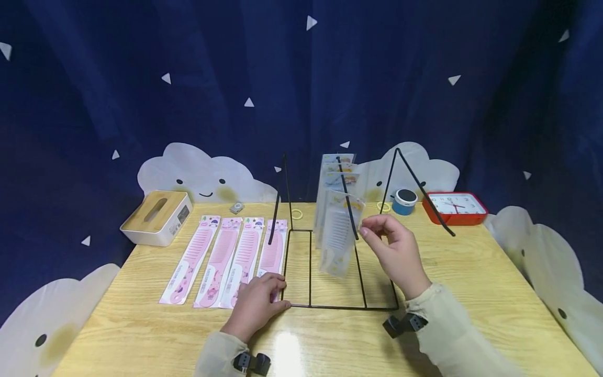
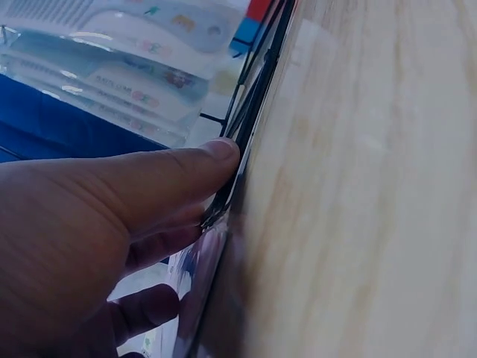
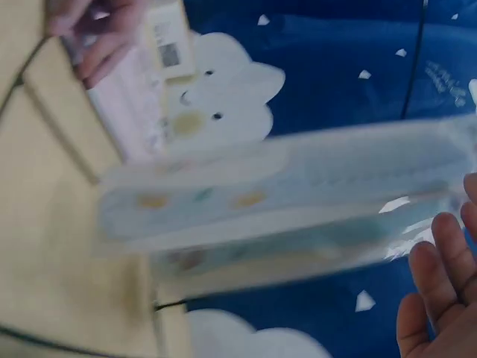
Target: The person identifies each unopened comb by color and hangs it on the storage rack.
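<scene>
A black wire display rack (image 1: 337, 307) stands on the table, with several bagged combs hanging from its middle hook. The frontmost bagged comb (image 1: 338, 230) hangs slightly tilted and is blurred in the right wrist view. Beside its right edge is my right hand (image 1: 395, 251), thumb and forefinger close together; in the right wrist view its fingers (image 3: 432, 280) look loosely extended. My left hand (image 1: 259, 301) holds the rack's front left corner, thumb (image 2: 216, 153) against the black wire. Under and beside that hand lie pink combs on cards (image 1: 245, 251), in a row.
A white tissue box (image 1: 160, 220) with a wooden lid stands at the back left, near a small grey gadget (image 1: 236, 208). Behind the rack's right side are a blue-and-white round container (image 1: 404, 201) and a red clock (image 1: 456, 208). The rack's outer hooks (image 1: 426, 196) jut toward me.
</scene>
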`<state>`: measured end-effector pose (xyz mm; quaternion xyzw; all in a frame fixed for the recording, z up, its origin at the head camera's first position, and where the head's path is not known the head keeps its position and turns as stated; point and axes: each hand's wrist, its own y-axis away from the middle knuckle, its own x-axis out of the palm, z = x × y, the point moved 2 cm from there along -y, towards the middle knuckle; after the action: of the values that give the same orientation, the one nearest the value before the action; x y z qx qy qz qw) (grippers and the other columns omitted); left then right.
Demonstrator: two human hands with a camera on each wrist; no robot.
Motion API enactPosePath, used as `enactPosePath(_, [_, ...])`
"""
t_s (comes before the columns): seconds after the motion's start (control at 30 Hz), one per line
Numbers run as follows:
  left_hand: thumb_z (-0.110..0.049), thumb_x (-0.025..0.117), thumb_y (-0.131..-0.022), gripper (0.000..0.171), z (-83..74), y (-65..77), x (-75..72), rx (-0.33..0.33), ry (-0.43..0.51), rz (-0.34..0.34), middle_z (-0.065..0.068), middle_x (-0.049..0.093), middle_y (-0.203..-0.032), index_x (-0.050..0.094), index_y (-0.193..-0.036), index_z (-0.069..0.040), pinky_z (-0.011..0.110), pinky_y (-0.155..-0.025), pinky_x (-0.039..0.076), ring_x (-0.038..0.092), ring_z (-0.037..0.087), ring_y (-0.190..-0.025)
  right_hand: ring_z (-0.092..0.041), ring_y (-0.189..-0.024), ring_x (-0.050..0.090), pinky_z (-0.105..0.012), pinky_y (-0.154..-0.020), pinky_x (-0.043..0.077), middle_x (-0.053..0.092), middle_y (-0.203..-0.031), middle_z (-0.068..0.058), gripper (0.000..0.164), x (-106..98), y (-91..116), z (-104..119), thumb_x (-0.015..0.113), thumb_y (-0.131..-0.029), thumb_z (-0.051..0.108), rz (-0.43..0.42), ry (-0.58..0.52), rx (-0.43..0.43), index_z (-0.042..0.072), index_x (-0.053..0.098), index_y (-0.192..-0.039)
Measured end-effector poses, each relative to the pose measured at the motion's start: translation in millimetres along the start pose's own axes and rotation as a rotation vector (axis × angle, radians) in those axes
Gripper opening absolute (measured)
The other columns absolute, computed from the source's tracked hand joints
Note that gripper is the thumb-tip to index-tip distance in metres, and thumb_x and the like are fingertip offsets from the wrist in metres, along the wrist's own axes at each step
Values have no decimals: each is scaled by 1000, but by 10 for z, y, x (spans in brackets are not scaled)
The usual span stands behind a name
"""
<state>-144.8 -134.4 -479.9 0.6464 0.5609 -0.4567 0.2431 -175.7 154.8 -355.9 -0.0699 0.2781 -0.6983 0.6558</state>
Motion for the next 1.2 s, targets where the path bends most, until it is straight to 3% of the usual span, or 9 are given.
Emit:
enactPosePath(0.23, [-33, 87, -75, 34, -3, -1, 9, -8, -3, 4, -8, 67, -121, 75, -101, -16, 42, -77, 38, 61, 19, -96, -14, -103, 59, -26, -86, 44, 69, -114, -4, 24, -125, 332, -417, 72, -94, 15, 41, 131, 100, 7, 67, -117])
enactPosePath(0.4, [-34, 87, -74, 36, 23, 10, 27, -7, -6, -3, -9, 67, -121, 75, -103, -16, 42, -77, 38, 60, 16, -93, -30, -130, 48, -49, -105, 38, 55, -141, -11, 54, -191, 527, -719, 76, -91, 25, 191, 226, 200, 8, 55, -138])
enactPosePath(0.47, [-34, 88, -74, 36, 33, 17, 33, -7, 1, -8, -9, 67, -121, 75, -103, -16, 42, -77, 37, 59, 15, -91, -37, -138, 41, -60, -108, 33, 47, -149, -15, 64, -200, 587, -830, 78, -89, 26, 260, 272, 226, 7, 50, -143])
enactPosePath(0.57, [-34, 88, -74, 37, 44, 26, 40, -4, 9, -12, -9, 67, -121, 75, -103, -16, 40, -76, 36, 57, 13, -89, -43, -144, 31, -65, -109, 28, 35, -157, -19, 76, -210, 660, -956, 81, -86, 29, 338, 349, 242, 5, 45, -147])
enactPosePath(0.67, [-33, 87, -75, 37, 44, 28, 43, 1, 17, -10, -8, 67, -122, 75, -105, -15, 39, -75, 35, 58, 15, -91, -47, -144, 27, -67, -109, 28, 27, -160, -22, 89, -236, 711, -1051, 85, -80, 39, 389, 419, 248, 3, 42, -149])
enactPosePath(0.8, [-34, 86, -76, 39, 33, 22, 42, 4, 28, 1, -7, 66, -124, 75, -107, -14, 37, -75, 34, 60, 18, -96, -46, -147, 21, -67, -114, 13, 22, -162, -23, 107, -293, 780, -1118, 85, -74, 51, 460, 450, 300, -1, 35, -153])
enactPosePath(0.9, [-34, 86, -76, 40, 24, 10, 40, 11, 32, 3, -7, 66, -125, 75, -108, -14, 35, -75, 33, 59, 18, -97, -43, -148, 20, -67, -114, 1, 23, -163, -21, 110, -327, 837, -1141, 84, -74, 54, 484, 461, 317, -6, 33, -152])
enactPosePath(1.2, [-32, 87, -74, 35, -6, 5, 31, 38, 39, -3, -7, 67, -122, 74, -101, -15, 33, -72, 30, 55, 15, -90, -40, -148, 22, -61, -117, 4, 22, -164, -16, 115, -356, 906, -1190, 84, -72, 57, 457, 482, 380, 1, 29, -156])
